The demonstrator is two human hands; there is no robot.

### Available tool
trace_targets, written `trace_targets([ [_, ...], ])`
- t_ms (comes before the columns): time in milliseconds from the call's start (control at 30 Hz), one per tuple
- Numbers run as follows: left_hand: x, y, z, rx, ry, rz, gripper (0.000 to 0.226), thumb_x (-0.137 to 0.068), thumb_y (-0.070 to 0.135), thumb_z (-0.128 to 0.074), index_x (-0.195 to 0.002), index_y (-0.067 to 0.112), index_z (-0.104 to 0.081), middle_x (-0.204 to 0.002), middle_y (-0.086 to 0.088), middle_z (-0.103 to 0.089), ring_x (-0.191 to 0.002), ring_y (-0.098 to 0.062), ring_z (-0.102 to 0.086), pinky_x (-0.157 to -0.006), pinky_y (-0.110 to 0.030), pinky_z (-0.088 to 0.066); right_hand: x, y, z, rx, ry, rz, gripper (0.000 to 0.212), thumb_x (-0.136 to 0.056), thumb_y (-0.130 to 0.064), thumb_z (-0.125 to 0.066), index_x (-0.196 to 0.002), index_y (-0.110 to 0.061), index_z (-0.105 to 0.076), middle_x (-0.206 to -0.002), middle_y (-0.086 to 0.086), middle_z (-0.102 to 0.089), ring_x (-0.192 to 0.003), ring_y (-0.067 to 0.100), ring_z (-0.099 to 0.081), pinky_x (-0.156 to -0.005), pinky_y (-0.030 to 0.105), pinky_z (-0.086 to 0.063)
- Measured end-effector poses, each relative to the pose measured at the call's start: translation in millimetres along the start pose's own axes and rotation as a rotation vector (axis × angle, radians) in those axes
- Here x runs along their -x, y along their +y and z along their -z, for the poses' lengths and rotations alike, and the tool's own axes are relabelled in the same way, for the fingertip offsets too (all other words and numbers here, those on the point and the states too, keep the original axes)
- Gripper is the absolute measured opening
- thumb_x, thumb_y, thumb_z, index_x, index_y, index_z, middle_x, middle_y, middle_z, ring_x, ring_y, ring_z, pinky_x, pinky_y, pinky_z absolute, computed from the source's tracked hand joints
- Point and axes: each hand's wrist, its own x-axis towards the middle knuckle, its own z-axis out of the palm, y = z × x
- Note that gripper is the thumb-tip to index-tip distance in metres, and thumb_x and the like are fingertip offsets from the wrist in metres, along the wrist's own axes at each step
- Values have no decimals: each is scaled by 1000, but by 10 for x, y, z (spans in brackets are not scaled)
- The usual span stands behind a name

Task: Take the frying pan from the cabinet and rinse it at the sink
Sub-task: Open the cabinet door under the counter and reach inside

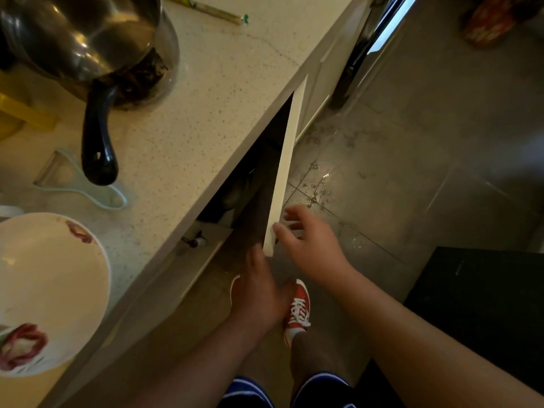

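The white cabinet door [287,160] under the counter stands ajar, seen edge-on. My right hand [309,242] grips its near edge, thumb on the inner side and fingers on the outer face. My left hand [259,290] is just below the door's lower corner, fingers stretched toward the gap and holding nothing. The cabinet's inside [235,189] is dark; only vague dark shapes show there, and I cannot make out a frying pan. No sink is in view.
On the speckled counter [206,98] stand a steel pot [88,39] with a black handle, a pale peeler [79,184] and a flowered white bowl [44,290]. Water drops [318,189] lie on the grey tiles. A black box [485,304] sits to my right.
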Motion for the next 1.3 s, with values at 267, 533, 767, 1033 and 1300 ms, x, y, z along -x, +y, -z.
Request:
trace_targets([
  [267,-63,114,-2,-104,-183,-203,52,-86,18,-65,-134,24,-46,-130,1,-55,-121,-18,-55,-94,-33,-50,-56,19,112,90,97,-31,37,-88,-23,-63,-121,-19,-48,-111,4,-65,-96,22,-66,-79,42,-60],
  [533,-851,801,119,-523,151,-689,71,-87,8,-62,-148,28,-31,-160,-9,-26,-145,-29,-29,-105,-39,-36,-34,266,395,183,91,46,56,-86,-28,-68,-136,-23,-44,-123,2,-64,-103,17,-64,-76,30,-58],
  [767,-1196,1178,-187,-869,109,-861,68,-80,14,-71,-142,23,-44,-157,-17,-31,-146,-38,-23,-109,-54,-34,23,606,824,304,216,89,58,-88,-24,-64,-141,-29,-40,-113,1,-68,-87,12,-62,-65,21,-46],
  [1033,-1371,1595,-813,-965,191,-861,87,-81,24,-67,-152,30,-18,-162,-18,-16,-147,-37,-14,-115,-52,-24,-179,1021,1578,509,402,80,55,-96,-17,-48,-147,-30,-35,-115,3,-65,-91,21,-63,-68,40,-57],
  [1300,-1641,2119,-1215,-1056,283,-794,96,-81,29,-67,-154,30,-5,-162,-19,-9,-145,-38,-15,-110,-49,-31,-772,1303,2506,665,367,243,50,-98,-20,-46,-147,-29,-40,-121,8,-65,-102,29,-62,-75,46,-55],
])
